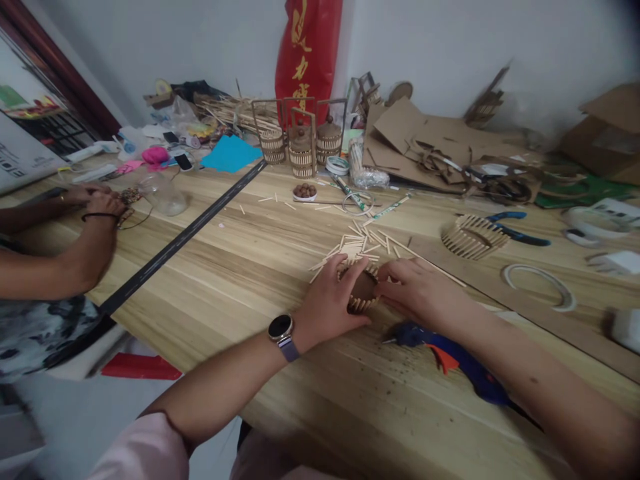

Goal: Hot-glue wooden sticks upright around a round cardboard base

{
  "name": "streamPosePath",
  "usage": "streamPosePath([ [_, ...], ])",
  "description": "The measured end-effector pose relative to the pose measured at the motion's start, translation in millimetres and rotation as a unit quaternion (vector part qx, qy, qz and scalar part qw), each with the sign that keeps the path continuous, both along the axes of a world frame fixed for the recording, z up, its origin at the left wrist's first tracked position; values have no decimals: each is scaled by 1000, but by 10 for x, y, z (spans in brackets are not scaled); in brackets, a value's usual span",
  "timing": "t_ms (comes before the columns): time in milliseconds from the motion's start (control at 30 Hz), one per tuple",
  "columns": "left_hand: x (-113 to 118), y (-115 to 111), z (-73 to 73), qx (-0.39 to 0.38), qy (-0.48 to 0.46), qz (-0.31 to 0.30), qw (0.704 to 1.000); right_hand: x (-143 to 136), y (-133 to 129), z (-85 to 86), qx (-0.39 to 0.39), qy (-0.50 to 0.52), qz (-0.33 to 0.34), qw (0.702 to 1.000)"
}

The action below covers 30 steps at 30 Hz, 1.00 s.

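A small round basket (363, 288), with a brown base and a ring of short wooden sticks, sits on the table between my hands. My left hand (333, 300), below a watch, curves over its left side with thumb and fingers around the rim. At the right rim, the bent fingers of my right hand (413, 287) press together against the sticks; any single stick in them is hidden. Loose wooden sticks (354, 248) lie just behind the basket. Beneath my right forearm rests a blue glue gun (453, 360) with an orange trigger, its nozzle pointing left.
A second stick ring (474, 237) and blue-handled pliers (530, 233) lie to the right, near a white ring (540, 287). Handled baskets (303, 157) stand behind a bowl of brown balls (305, 192). At left, a co-worker's hands (103, 200) work beside a clear jar (167, 197).
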State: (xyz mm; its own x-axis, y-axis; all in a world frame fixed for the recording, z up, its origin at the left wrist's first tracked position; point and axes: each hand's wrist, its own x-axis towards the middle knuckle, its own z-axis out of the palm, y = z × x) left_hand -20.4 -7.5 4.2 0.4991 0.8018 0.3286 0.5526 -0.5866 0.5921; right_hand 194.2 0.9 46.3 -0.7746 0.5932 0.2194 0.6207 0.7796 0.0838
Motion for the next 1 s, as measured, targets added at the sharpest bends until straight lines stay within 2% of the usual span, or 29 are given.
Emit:
streamPosePath([
  [233, -55, 78, -6, -24, -8, -26, 999, 101, -46, 17, -37, 37, -11, 999],
  [367, -77, 102, 11, -6, 4, -47, 999, 211, -44, 65, -77, 77, -93, 990],
  [500, -92, 126, -8, -12, -7, -76, 997, 217, -53, 114, -140, 11, -185, 973],
  [633, -86, 128, -46, -33, -37, -71, 996, 43, -83, 168, -191, -51, -208, 958],
  [733, -67, 110, -59, -42, -55, -62, 996, -102, -80, 193, -199, -74, -226, 951],
  [833, -52, 90, -48, -44, -63, -52, 996, -135, -52, 129, -178, -53, -239, 953],
  [1000, -55, 74, -28, -52, -66, -24, 996, 10, -31, -102, -134, 43, -205, 969],
])
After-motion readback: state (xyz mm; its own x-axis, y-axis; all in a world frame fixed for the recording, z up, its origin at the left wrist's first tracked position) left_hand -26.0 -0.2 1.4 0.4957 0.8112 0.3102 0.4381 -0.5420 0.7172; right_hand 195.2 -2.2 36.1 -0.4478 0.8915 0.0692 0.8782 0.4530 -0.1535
